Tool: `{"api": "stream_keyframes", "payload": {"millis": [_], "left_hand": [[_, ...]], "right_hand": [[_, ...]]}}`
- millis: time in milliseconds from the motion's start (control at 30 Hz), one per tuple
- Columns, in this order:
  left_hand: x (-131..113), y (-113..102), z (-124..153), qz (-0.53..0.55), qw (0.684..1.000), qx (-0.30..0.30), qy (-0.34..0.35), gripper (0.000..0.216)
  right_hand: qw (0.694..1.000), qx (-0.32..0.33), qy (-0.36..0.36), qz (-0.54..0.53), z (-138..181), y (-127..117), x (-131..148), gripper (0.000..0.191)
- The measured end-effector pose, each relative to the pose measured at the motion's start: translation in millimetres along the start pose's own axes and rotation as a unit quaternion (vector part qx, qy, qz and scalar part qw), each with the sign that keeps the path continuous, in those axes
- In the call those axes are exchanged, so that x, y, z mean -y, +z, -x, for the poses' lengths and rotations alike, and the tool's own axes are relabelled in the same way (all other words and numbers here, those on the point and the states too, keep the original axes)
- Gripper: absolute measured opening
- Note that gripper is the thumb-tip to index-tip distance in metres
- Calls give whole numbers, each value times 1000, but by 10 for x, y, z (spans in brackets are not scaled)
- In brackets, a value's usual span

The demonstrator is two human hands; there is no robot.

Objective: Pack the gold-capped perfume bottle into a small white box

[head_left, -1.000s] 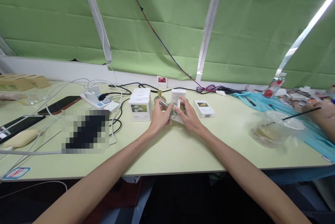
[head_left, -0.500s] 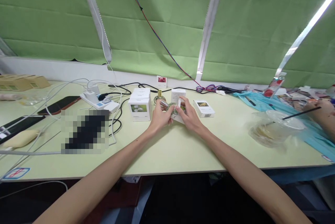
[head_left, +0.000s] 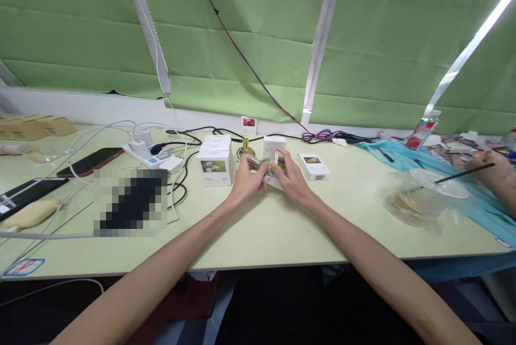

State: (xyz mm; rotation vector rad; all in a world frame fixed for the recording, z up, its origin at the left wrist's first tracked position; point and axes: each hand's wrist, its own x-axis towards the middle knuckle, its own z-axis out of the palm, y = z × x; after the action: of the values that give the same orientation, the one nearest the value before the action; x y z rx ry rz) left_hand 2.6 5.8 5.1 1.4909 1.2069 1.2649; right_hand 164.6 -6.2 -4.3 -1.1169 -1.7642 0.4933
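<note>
Over the middle of the table, my left hand [head_left: 247, 177] is closed around a small round glass perfume bottle [head_left: 265, 165] with a silver cap [head_left: 253, 160]. My right hand [head_left: 291, 178] grips a small white box [head_left: 274, 182] with a green picture on it, right against the bottle. Fingers hide much of both, so I cannot tell whether the bottle is partly inside the box. Just behind my left hand stands another round bottle with a gold cap [head_left: 245, 144]. A white box [head_left: 274, 144] stands upright beyond my hands.
White flower-printed boxes [head_left: 215, 167] stand left of my hands; a flat box [head_left: 314, 167] lies to the right. A power strip [head_left: 149, 155] and cables spread leftward near phones [head_left: 92, 161]. A bagged cup with a straw [head_left: 419, 200] and another person's hand [head_left: 494, 170] are at right.
</note>
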Motion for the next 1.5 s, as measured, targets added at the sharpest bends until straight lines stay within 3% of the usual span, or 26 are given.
{"api": "stream_keyframes", "payload": {"millis": [467, 1033, 1500], "left_hand": [[-49, -13, 27, -22, 1000, -8, -12, 41], [5, -31, 2, -37, 998, -41, 20, 41], [-33, -41, 10, -27, 1000, -10, 9, 30]], "right_hand": [[1000, 6, 8, -4, 7, -5, 31, 60], [1000, 3, 3, -7, 8, 12, 10, 60], [1000, 5, 4, -3, 3, 3, 10, 60]]}}
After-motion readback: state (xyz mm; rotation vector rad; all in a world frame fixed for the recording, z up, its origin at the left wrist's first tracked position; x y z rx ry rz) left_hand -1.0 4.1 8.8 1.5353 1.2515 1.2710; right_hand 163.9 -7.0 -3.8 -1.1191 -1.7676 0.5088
